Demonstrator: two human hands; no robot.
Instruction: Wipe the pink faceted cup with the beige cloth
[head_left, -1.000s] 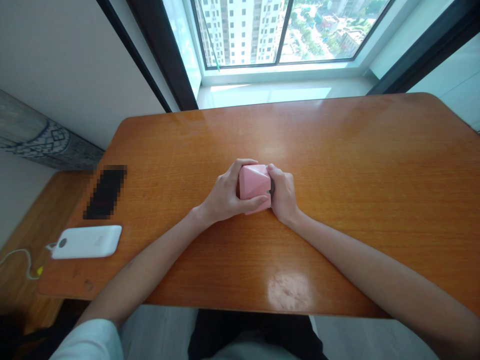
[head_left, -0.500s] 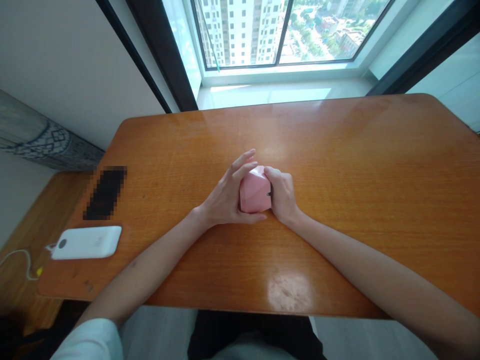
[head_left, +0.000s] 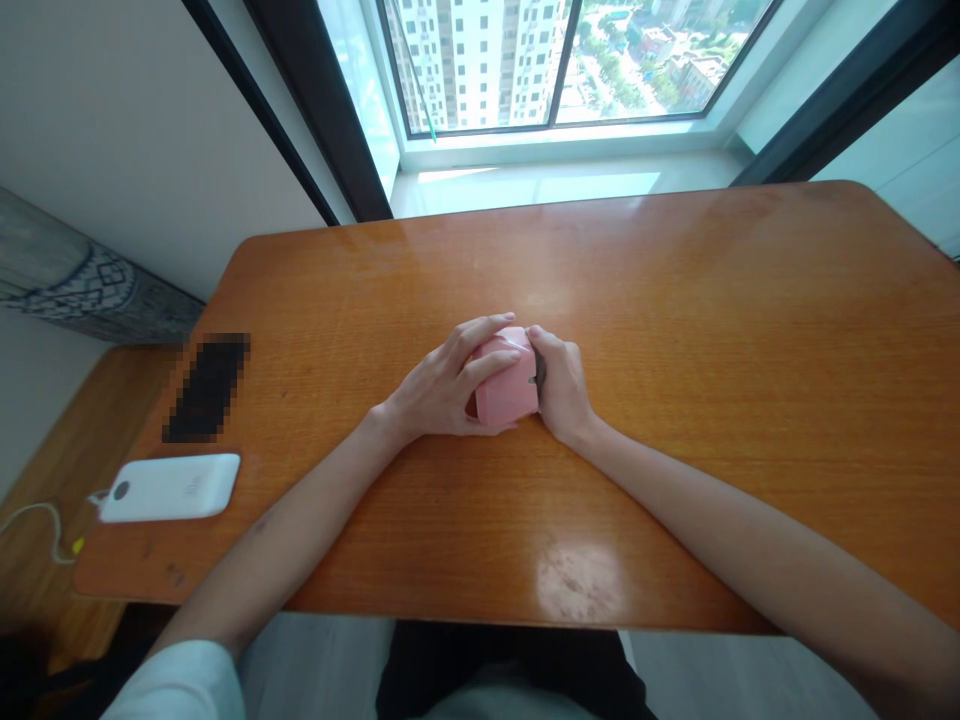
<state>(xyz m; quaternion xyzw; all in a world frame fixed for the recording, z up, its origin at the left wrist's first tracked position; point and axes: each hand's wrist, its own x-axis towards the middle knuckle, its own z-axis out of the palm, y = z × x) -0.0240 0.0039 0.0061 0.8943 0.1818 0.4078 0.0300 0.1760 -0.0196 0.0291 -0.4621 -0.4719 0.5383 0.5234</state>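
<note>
A small pink faceted block (head_left: 508,388) is between my two hands above the middle of the wooden table (head_left: 420,530). My left hand (head_left: 457,375) wraps round it from the left, fingers over its top and far side, thumb along the near side. Against its right end, my right hand (head_left: 562,385) is closed, with the thumb at the upper edge. A dark part shows between the right hand and the block, and a small dark notch is in the pink side there. What the right fingers curl round is mostly hidden.
A white rounded device (head_left: 172,488) with a cable lies at the table's left edge. Behind it is a dark pixelated rectangle (head_left: 206,388). Beyond the far edge are a windowsill (head_left: 525,185) and a window; a patterned curtain (head_left: 105,280) hangs at left.
My left fingers have closed down further over the pink block, which has shifted slightly left. The right hand stays at its right end, with more of the dark part showing.
</note>
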